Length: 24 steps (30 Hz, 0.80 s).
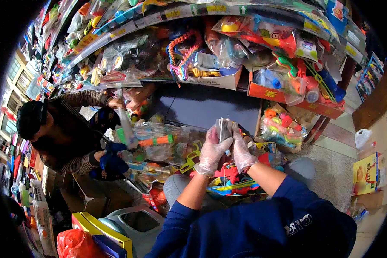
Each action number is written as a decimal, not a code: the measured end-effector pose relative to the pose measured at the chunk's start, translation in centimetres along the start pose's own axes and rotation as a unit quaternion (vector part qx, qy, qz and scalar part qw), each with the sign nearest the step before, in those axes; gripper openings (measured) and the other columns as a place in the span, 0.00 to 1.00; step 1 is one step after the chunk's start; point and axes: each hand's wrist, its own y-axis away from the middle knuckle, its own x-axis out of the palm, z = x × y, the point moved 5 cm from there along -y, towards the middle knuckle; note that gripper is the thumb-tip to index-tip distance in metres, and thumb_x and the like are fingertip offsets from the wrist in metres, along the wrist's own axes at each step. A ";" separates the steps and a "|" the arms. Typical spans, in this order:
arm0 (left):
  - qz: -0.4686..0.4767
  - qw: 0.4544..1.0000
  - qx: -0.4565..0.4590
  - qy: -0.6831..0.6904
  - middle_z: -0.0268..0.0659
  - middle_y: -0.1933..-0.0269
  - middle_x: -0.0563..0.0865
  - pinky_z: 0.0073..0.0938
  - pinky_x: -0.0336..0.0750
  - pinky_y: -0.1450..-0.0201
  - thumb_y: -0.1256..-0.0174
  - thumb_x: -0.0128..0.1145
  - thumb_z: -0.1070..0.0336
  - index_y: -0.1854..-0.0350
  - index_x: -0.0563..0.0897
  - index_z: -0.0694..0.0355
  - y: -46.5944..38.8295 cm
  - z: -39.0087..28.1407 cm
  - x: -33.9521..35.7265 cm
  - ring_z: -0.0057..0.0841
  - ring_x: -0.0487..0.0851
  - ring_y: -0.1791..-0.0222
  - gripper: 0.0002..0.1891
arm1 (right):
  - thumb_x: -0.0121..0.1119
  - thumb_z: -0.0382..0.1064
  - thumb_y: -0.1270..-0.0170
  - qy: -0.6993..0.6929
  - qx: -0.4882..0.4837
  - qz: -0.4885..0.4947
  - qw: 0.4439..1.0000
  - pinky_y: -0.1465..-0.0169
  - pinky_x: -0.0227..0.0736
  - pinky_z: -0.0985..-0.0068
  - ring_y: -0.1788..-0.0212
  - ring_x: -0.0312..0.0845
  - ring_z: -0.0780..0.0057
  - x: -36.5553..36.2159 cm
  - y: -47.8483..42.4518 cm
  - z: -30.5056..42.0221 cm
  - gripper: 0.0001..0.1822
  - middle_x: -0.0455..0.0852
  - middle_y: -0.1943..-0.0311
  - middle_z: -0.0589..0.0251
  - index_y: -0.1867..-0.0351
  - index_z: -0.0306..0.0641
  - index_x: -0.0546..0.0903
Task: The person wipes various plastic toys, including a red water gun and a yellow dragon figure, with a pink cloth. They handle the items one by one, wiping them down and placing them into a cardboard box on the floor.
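Observation:
My left hand and my right hand, both in thin transparent gloves, meet in front of me around a small flat dark packet. A pale edge runs along the packet, and the fingers hide much of it, so its kind cannot be told. Below my wrists lie red and blue plastic toys with yellow-green strips across them. To the left of my hands is a lime-green plastic toy, beside a heap of bagged toys.
A person crouches at the left, holding a dark blue cloth-like item. Ahead stands a packed shelf with a red carton and a multicoloured toy dragon. An open toy box is on the right. Behind is a grey plastic stool.

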 end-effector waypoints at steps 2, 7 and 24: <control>0.002 0.999 -0.047 0.025 0.34 0.54 0.80 0.25 0.76 0.56 0.43 0.59 0.75 0.45 0.68 0.60 -0.5 -0.6 0.1 0.22 0.80 0.60 0.23 | 0.39 0.68 0.34 0.018 -0.016 -0.001 1.000 0.52 0.69 0.73 0.60 0.74 0.75 0.1 0.2 1.1 0.31 0.81 0.58 0.67 0.46 0.48 0.75; -0.028 0.994 -0.093 0.056 0.36 0.56 0.81 0.21 0.75 0.58 0.43 0.58 0.75 0.50 0.71 0.63 -1.4 -4.8 1.1 0.22 0.81 0.61 0.18 | 0.38 0.67 0.33 0.038 -0.029 0.027 0.999 0.50 0.68 0.77 0.58 0.76 0.75 2.2 0.1 4.9 0.32 0.81 0.57 0.66 0.45 0.43 0.76; -0.162 0.960 0.058 -0.221 0.36 0.65 0.85 0.27 0.73 0.61 0.50 0.64 0.63 0.59 0.82 0.64 -19.9 -20.4 -3.2 0.24 0.81 0.66 0.16 | 0.52 0.55 0.36 0.219 -0.097 0.029 0.970 0.60 0.67 0.88 0.62 0.71 0.86 -6.2 2.9 10.2 0.23 0.78 0.59 0.73 0.44 0.46 0.76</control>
